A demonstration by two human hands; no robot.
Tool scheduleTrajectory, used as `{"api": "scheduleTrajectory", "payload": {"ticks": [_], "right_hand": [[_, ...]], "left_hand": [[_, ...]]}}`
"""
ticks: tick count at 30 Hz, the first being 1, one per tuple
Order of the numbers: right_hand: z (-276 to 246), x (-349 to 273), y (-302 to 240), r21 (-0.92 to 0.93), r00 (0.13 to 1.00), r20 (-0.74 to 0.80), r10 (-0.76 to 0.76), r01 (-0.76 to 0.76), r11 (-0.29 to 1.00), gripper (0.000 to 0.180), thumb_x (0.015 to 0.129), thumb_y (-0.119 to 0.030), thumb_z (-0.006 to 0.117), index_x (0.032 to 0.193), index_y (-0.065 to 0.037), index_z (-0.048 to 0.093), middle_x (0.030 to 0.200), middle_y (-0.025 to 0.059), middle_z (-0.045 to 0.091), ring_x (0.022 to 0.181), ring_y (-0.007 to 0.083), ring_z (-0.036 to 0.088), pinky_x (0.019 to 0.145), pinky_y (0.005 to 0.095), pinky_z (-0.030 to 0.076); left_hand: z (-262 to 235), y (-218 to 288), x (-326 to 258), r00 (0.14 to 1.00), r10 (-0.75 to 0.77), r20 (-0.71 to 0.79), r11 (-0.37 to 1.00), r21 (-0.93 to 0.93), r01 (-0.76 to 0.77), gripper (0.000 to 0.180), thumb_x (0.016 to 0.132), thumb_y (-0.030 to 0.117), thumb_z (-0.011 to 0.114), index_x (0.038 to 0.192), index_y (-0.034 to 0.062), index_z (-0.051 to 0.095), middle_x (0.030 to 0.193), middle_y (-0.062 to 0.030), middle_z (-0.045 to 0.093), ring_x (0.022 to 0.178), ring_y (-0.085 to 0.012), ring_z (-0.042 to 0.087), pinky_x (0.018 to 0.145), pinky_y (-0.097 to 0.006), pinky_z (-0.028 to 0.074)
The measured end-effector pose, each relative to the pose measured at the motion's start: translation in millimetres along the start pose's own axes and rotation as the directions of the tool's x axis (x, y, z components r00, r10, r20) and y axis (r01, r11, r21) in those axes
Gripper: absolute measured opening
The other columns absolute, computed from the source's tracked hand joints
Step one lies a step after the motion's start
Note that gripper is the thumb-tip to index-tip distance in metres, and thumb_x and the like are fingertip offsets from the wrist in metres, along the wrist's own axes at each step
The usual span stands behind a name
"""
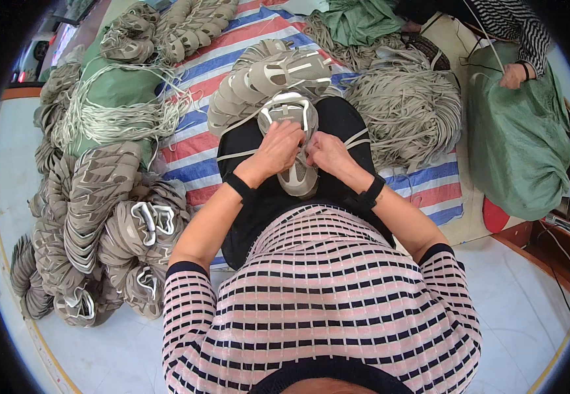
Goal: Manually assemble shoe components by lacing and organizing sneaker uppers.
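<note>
A grey-beige shoe upper [297,178] with a pale padded collar lies across my lap, its toe toward me. My left hand [278,148] has its fingers closed on the shoe upper near the tongue [287,111]. Beside it, my right hand [328,155] is closed in a pinch at the lacing area, on a flat beige shoelace [357,139]. One length of lace comes out past my right hand, and another crosses my thigh beside my left wrist. The fingertips partly hide the eyelets. Just beyond my knees rests a nested row of similar shoe uppers [259,82].
Bundles of shoe uppers [101,197] are piled at the left. White laces [121,118] drape over a green sack there. A large heap of beige laces [410,108] lies at the right on a striped sheet [439,190]. Farther right, another person's hand [513,75] touches a green sack [521,144].
</note>
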State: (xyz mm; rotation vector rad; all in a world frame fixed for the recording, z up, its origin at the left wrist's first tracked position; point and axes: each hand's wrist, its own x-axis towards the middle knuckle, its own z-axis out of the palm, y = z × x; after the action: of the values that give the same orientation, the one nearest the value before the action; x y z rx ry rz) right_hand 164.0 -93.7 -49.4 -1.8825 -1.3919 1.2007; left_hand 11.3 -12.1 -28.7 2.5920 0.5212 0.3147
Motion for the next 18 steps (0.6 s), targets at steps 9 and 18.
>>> {"api": "scheduleTrajectory", "payload": {"ticks": [9, 18], "right_hand": [[-19, 1, 3, 0.165, 0.937, 0.133, -0.323, 0.301, 0.939, 0.028, 0.081, -0.003, 0.057, 0.092, -0.002, 0.032, 0.070, 0.0114, 0.062, 0.062, 0.0205, 0.061, 0.057, 0.0285, 0.045], [-45, 9, -13, -0.534, 0.811, 0.098, -0.577, 0.532, 0.657, 0.066, 0.068, -0.031, 0.073, 0.123, -0.013, 0.040, 0.078, 0.0067, 0.058, 0.074, 0.0254, 0.058, 0.068, 0.0377, 0.037]], "left_hand": [[2, 0, -4, 1.000, -0.014, -0.003, 0.994, -0.105, 0.013, 0.020, 0.065, 0.002, 0.060, 0.084, 0.0072, 0.055, 0.083, -0.0077, 0.050, 0.084, -0.0262, 0.049, 0.071, -0.036, 0.033], [9, -6, -1, 0.999, -0.033, 0.021, 0.991, -0.126, 0.035, 0.015, 0.068, 0.006, 0.059, 0.083, 0.0073, 0.058, 0.081, -0.0079, 0.053, 0.084, -0.0250, 0.053, 0.070, -0.036, 0.034]]}}
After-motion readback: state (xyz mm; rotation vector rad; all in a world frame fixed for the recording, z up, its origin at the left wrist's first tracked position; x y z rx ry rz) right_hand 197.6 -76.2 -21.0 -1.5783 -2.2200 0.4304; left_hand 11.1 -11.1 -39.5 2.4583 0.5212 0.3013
